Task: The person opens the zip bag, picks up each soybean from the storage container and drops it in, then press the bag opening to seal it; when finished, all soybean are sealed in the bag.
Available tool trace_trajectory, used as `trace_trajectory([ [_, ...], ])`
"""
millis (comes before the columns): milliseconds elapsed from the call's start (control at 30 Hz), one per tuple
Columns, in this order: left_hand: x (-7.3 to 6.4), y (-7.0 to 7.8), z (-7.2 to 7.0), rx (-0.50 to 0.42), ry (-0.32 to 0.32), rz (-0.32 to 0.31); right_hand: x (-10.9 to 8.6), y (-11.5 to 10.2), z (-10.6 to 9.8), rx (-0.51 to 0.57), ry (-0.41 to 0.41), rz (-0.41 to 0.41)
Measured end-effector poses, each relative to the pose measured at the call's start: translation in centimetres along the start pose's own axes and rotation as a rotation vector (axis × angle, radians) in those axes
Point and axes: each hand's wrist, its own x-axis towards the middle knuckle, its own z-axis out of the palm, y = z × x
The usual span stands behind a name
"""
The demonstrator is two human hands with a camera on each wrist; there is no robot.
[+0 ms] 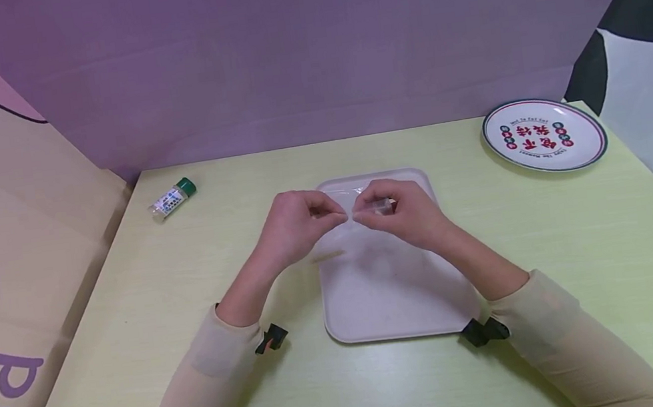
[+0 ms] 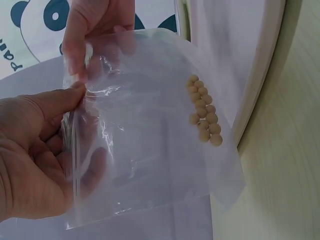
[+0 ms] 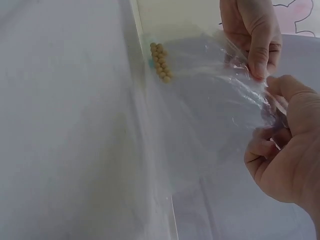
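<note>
A clear plastic zip bag [image 2: 145, 135] hangs from both hands above a pale rectangular tray [image 1: 400, 316]. Several round beige soybean-like balls [image 2: 204, 110] lie gathered in its lower end, also visible in the right wrist view as a small cluster of balls [image 3: 160, 62]. The left hand [image 1: 301, 226] pinches the bag's upper edge between thumb and fingers. Close beside it, fingertips nearly meeting, the right hand [image 1: 403, 211] pinches the same edge. Whether the zip is sealed there cannot be made out.
On the table's far left lies a small clear bottle [image 1: 171, 199] with a green cap and a label. An oval white plate [image 1: 546, 155] with red printing sits at the back right. Behind the table [image 1: 229, 194] rises a purple panel [image 1: 298, 59].
</note>
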Motion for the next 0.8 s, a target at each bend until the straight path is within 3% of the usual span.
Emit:
trace_trajectory([
  [167,0.06,-0.03,-0.1,-0.002,-0.032,0.014,0.03,-0.02,0.06,-0.01,0.0,-0.038],
  [367,0.07,-0.27,-0.43,0.014,-0.056,-0.009,0.02,0.11,0.07,-0.01,0.029,-0.023],
  [800,0.09,-0.38,-0.51,-0.004,-0.008,0.022,0.08,-0.13,-0.09,-0.01,0.061,-0.004],
])
